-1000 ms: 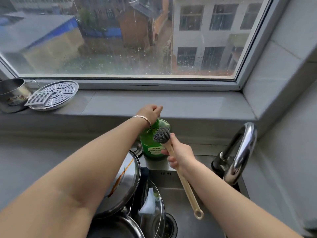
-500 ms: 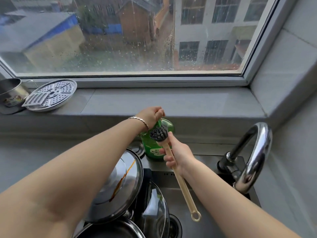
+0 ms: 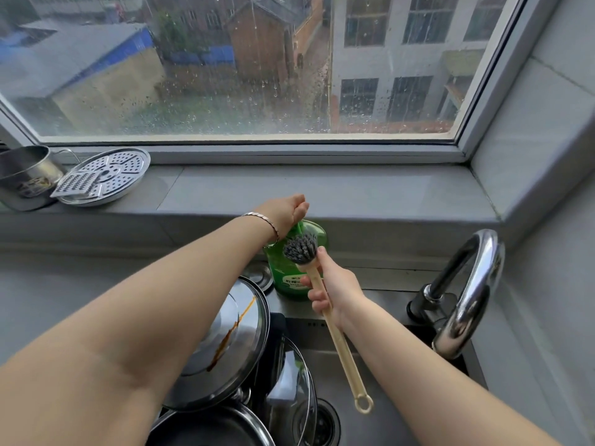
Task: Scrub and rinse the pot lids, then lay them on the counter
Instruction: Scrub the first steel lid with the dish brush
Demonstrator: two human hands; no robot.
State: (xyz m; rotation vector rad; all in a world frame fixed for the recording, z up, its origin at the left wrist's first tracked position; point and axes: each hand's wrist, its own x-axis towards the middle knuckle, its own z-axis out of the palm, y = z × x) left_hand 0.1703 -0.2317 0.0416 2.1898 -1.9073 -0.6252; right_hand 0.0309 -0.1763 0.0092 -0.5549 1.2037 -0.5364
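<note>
Since the lids wanted soap before any scrubbing, I had both hands up at the green soap bottle, which stood on the ledge just behind the sink. My left hand sat on top of it, fingers curled down over the cap and wrist bent, the forearm reaching long across the sink's left side. Whatever pump lay under the palm was hidden, so I judge it a press rather than a lift. My right hand was wrapped around the upper stem of the wooden brush. Its bristles were turned up against the bottle's shoulder, just below the left hand, I think to catch what came out. The long handle slanted back down over the sink, its loop end free above the basin. The lids sat unwashed in the sink. The steel lid, streaked brown, leaned in the left part, and the glass lid stood on edge just beside it, toward the drain. Neither was on the counter yet. The faucet at the sink's right rim showed no stream.
</note>
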